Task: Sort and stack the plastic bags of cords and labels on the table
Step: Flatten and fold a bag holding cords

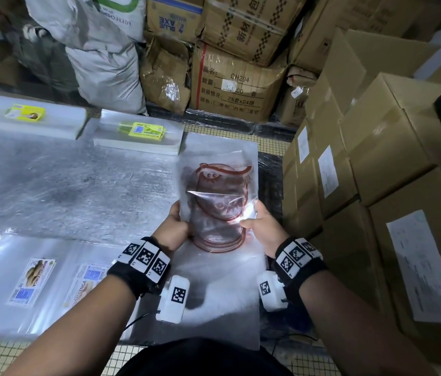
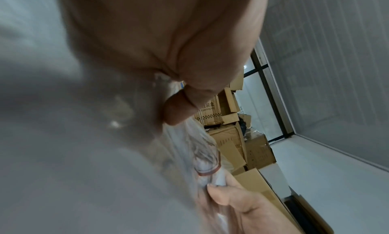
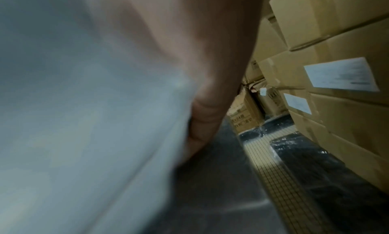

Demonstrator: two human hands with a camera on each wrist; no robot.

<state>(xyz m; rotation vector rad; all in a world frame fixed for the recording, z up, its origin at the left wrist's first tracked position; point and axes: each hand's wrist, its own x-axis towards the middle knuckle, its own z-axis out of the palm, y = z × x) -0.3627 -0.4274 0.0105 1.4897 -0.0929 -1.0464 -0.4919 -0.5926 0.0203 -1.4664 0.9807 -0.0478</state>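
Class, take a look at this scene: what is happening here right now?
A person holds up a clear plastic bag of reddish-brown cord with both hands, the left hand gripping its left edge and the right hand its right edge, above the table. Two stacks of clear bags topped with yellow labels sit at the far side. Bags with printed labels lie near the left forearm. Cardboard boxes stand to the right.

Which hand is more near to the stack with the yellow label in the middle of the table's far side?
Left. The left hand grips the cord bag on the side facing that stack; the right hand grips the bag's opposite edge, farther away.
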